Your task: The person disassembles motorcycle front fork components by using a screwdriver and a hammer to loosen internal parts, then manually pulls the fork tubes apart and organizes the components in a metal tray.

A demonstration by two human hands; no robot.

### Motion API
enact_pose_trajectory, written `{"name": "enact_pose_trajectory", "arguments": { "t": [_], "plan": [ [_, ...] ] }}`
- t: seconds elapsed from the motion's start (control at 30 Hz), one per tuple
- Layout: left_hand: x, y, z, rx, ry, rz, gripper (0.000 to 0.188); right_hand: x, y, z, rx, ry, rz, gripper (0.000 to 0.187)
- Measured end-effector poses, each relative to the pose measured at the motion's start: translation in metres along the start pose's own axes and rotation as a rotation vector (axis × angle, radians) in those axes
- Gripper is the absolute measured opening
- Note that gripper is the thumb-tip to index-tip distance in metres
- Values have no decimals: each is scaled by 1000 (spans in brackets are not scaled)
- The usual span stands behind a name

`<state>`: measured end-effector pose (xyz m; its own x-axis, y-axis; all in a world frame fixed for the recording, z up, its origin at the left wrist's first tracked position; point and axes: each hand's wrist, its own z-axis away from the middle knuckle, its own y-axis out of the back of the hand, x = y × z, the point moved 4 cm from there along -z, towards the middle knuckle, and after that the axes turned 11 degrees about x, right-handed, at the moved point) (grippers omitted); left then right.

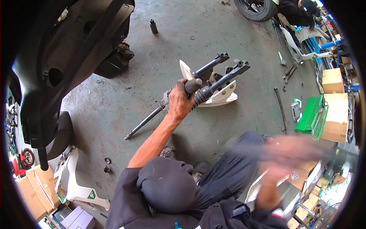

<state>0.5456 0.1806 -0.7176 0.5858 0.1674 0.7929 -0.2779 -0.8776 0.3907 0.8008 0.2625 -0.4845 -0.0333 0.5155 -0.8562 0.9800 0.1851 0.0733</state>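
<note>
My left hand point(181, 100) is closed around a short dark metal cylinder point(193, 86) at a motorcycle front fork. The fork point(225, 77) lies on the floor, its two tubes pointing to the far right. A bare steering stem point(144, 122) runs from it toward the near left. Under the tubes sits a white front fender point(219, 100). Over my right knee, my right hand point(291, 152) is smeared by motion, well apart from the fork. A long dark streak point(248, 149) crosses it, perhaps a tool; its kind and the fingers cannot be made out.
A dark scooter body point(72, 42) stands at left. A black cylinder point(153, 26) stands on the floor ahead. To the right are a long bar point(280, 108), a green toolbox point(310, 116) and cardboard boxes point(335, 107). White body panels point(78, 183) lie near left. Another person point(295, 13) is far right.
</note>
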Motion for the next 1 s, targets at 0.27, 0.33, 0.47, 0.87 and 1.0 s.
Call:
{"name": "enact_pose_trajectory", "arguments": {
  "t": [0.27,0.33,0.47,0.87,1.0],
  "plan": [
    [-24,11,27,-180,-193,-80,51,81,-26,49,-148,-929,30,27],
    [-14,9,24,-183,-212,-35,49,80,-8,39,-120,-826,-52,28],
    [-17,16,25,-208,-197,-44,52,82,0,48,-131,-830,-96,29],
    [-18,16,26,-177,-136,21,52,88,-12,81,-245,-906,-26,32],
    [-18,15,23,-171,-111,18,50,90,-13,83,-295,-912,-47,33]
  ]
}}
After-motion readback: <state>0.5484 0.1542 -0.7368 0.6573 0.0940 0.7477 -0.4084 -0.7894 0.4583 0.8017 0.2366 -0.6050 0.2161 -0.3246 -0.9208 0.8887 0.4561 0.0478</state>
